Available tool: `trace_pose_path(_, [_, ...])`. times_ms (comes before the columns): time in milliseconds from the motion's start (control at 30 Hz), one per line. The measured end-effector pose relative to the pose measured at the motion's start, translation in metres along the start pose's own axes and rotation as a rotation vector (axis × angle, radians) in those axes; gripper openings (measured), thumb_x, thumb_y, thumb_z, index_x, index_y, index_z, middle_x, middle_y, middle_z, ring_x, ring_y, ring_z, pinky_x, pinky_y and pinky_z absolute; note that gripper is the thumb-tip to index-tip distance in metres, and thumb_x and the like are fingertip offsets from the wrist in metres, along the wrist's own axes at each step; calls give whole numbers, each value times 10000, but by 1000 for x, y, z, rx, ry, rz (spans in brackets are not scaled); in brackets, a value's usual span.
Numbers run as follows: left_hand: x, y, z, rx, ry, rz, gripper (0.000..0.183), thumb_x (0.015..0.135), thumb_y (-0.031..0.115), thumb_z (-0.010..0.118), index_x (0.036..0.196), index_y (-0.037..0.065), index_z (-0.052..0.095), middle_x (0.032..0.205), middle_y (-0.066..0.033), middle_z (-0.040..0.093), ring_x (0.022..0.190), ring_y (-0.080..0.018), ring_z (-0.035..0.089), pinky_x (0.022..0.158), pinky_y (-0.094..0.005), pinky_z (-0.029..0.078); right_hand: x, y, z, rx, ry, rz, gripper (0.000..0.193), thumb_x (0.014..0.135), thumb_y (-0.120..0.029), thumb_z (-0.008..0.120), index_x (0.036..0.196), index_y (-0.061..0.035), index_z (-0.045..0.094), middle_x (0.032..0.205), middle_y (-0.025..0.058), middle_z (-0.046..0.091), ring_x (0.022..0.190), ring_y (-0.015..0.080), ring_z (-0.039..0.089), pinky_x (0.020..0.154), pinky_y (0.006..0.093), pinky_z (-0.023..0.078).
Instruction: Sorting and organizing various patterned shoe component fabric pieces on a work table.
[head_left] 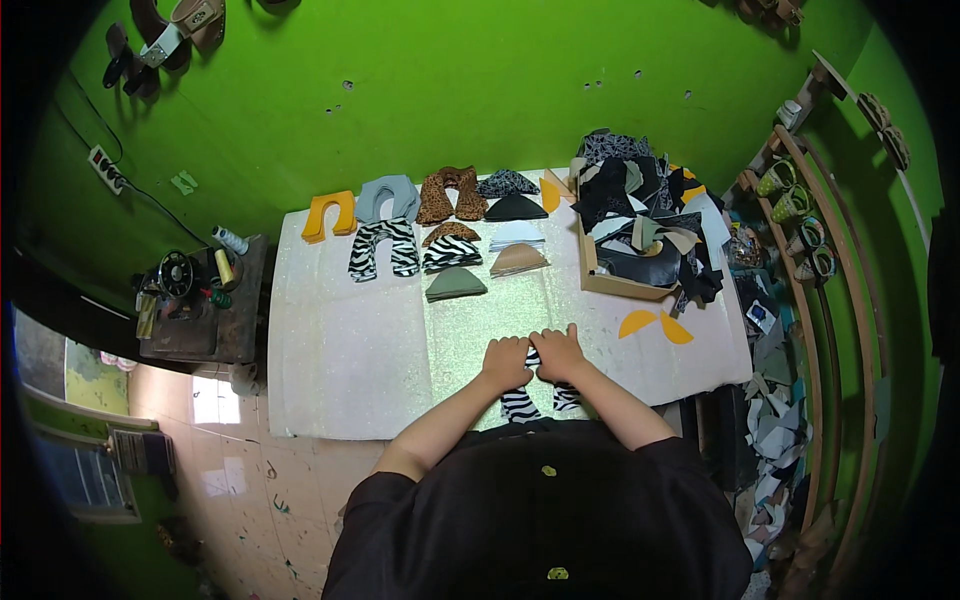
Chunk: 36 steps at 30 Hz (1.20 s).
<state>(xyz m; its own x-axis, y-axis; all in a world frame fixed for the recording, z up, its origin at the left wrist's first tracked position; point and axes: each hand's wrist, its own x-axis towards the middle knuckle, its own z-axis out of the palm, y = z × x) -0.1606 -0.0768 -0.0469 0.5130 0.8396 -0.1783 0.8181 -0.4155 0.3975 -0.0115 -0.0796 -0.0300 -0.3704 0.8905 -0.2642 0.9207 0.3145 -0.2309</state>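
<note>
Near the front edge of the table, my left hand (507,362) and my right hand (557,354) are side by side on a zebra-print U-shaped piece (520,405), perhaps fabric. The fingers of both hands are curled closed over its top bend, with the right thumb sticking up. Its two legs point toward me, and my black shirt hides their lower ends. Beyond my hands stands a stack of green half-round pieces (456,285). To its left is a stack of U-shaped zebra pieces (384,250).
Yellow (329,216), grey (388,198) and leopard-print U-shaped stacks (452,196) line the table's far side. An open box (628,289) heaped with offcuts stands at right, near two yellow pieces (657,326). Left is a sewing machine (177,273); right, a wooden rack (812,370) with shoes.
</note>
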Motion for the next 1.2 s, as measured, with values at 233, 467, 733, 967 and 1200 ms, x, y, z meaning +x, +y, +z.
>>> trace_pose_path(233, [10,-14,6,-13,64,23,374,604,284,649,894,55,589,785,-127,621,779,-302,605,695,-425,462,0,17,-1,-30,-107,76,341,603,-238,700,902,-99,614,909,85,619,935,233,593,879,454,300])
trace_pose_path(467, [2,-6,11,27,111,17,324,686,250,643,913,40,548,927,-125,562,913,-275,547,720,-413,452,-3,15,4,-17,87,74,341,630,-286,699,901,-98,614,926,71,604,945,230,570,959,502,260])
trace_pose_path(733, [-1,0,17,-9,154,82,256,684,194,632,841,35,506,781,-129,561,735,-307,577,645,-429,464,-12,13,11,-25,17,64,326,651,-326,678,879,-94,656,918,65,583,991,219,528,976,529,222])
trace_pose_path(967, [-13,-2,-15,-353,498,-31,262,691,108,652,934,68,562,841,-117,563,767,-304,601,652,-397,486,-15,-1,-21,295,216,129,331,642,-247,717,911,-83,616,876,96,602,843,238,597,922,433,364])
trace_pose_path(1200, [-11,-8,-38,-585,497,108,284,662,20,692,938,38,626,888,-130,622,784,-264,632,689,-325,503,-16,21,-19,1652,-126,53,389,679,16,720,1047,33,594,869,83,662,781,150,634,734,280,507])
